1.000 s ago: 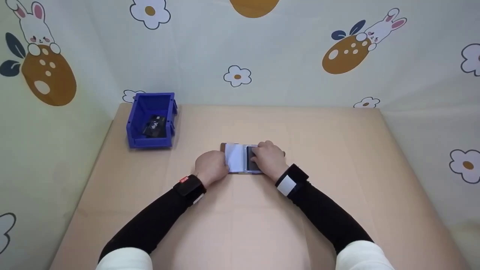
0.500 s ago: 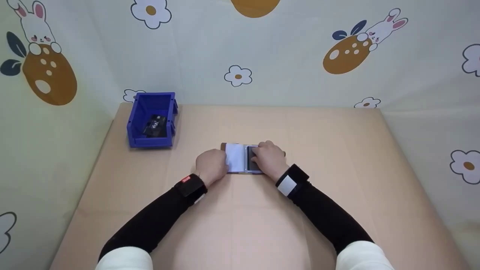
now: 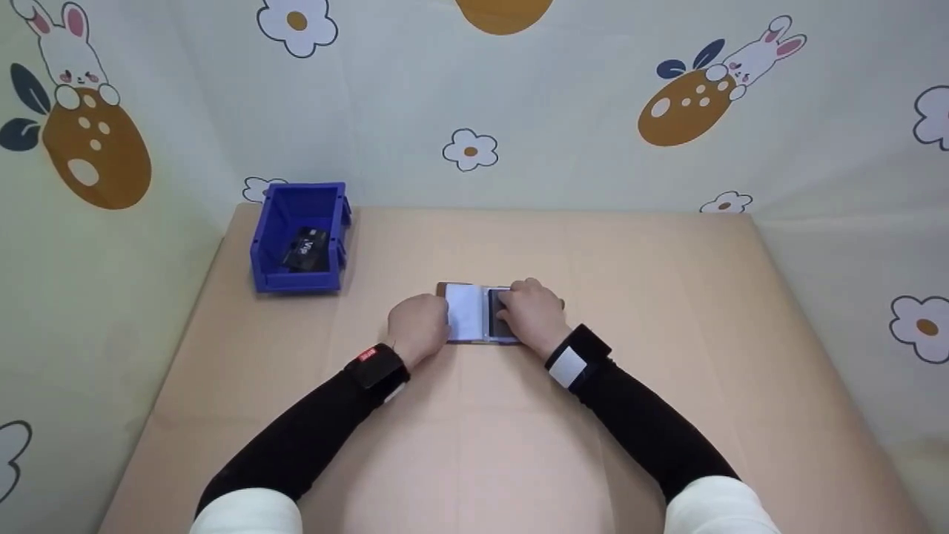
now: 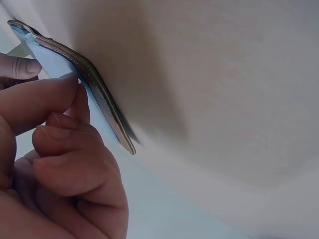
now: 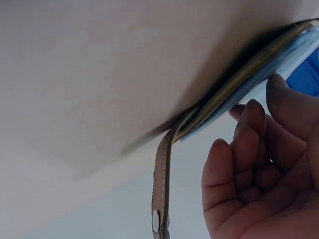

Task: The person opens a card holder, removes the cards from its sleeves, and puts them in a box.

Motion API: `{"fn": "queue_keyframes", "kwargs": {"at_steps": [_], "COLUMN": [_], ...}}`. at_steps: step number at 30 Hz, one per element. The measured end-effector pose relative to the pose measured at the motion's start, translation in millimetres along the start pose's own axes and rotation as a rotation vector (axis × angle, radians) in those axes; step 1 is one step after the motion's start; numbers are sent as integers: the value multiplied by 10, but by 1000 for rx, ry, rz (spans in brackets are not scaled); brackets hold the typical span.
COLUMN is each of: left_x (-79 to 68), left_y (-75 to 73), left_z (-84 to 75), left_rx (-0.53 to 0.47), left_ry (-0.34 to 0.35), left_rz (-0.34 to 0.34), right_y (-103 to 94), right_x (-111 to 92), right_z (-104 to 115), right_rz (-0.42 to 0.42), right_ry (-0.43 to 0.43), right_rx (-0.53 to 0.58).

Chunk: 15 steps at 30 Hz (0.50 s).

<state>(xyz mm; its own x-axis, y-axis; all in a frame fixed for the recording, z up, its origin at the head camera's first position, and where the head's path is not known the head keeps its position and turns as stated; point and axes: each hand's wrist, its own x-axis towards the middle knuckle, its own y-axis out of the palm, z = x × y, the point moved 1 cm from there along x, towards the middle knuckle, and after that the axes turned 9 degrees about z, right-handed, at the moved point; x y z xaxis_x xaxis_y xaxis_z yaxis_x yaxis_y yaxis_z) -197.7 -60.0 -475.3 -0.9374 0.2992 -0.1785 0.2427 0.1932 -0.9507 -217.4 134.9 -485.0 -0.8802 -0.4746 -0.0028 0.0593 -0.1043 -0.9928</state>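
Note:
A small brown card holder [image 3: 465, 313] lies open on the table between the hands, its pale plastic sleeves showing. A dark card [image 3: 497, 319] shows in the right-hand sleeve, partly covered by the fingers. My left hand [image 3: 417, 326] pinches the holder's left edge between thumb and index finger, the other fingers curled. My right hand [image 3: 537, 315] grips the right side, with the thumb over the dark card. In the right wrist view, a brown strap [image 5: 160, 184] with a metal snap sticks out from the holder. The exact contact of the right fingertips is partly hidden.
A blue plastic bin [image 3: 296, 282] stands at the table's back left, with black cards [image 3: 308, 251] in it, one lettered "Vip". The beige tabletop [image 3: 630, 274] meets patterned cloth walls [image 3: 563, 111] at the back and sides.
My left hand has shifted very slightly upward along the holder's left edge. The right hand and the card holder have stayed in place.

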Motion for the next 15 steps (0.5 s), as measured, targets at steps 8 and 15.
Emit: {"fn": "queue_keyframes", "kwargs": {"at_steps": [8,15], "left_x": [1,-4], "left_y": [-4,4], "left_z": [4,9], "left_rx": [-12,-13], "left_ry": [4,10], "left_rz": [-16,-18], "right_y": [-6,-78], "right_x": [4,-32], "right_z": [-10,-48], "right_rz": [-8,-11], "right_ry": [-2,0], "right_rx": [-4,19]}}
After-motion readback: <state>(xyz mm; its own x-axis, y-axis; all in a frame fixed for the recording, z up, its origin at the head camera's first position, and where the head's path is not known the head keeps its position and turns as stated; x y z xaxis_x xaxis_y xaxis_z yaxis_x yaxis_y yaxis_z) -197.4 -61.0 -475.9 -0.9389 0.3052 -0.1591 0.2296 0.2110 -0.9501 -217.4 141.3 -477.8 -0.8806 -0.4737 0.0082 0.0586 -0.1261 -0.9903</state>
